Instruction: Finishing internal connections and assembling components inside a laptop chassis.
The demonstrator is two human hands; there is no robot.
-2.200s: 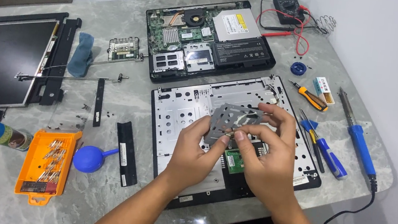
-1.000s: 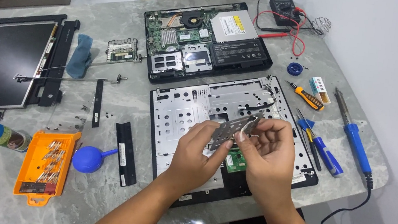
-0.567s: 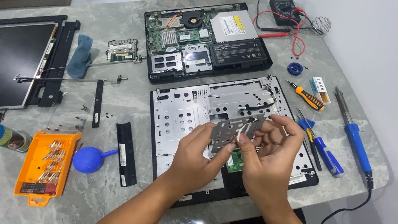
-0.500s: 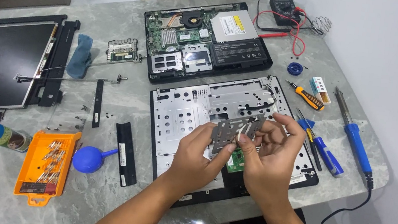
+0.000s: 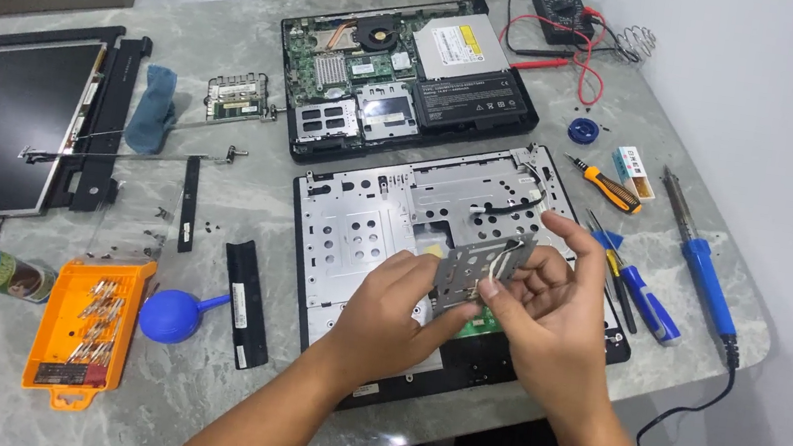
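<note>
Two hands meet over the near table edge | left hand (image 5: 392,303) pinches the small perforated metal plate (image 5: 473,273) from its left side | right hand (image 5: 552,308) grips its right edge | plate held tilted between them, above the open laptop case (image 5: 367,219) | blue screwdriver (image 5: 644,299) lies right.
</note>
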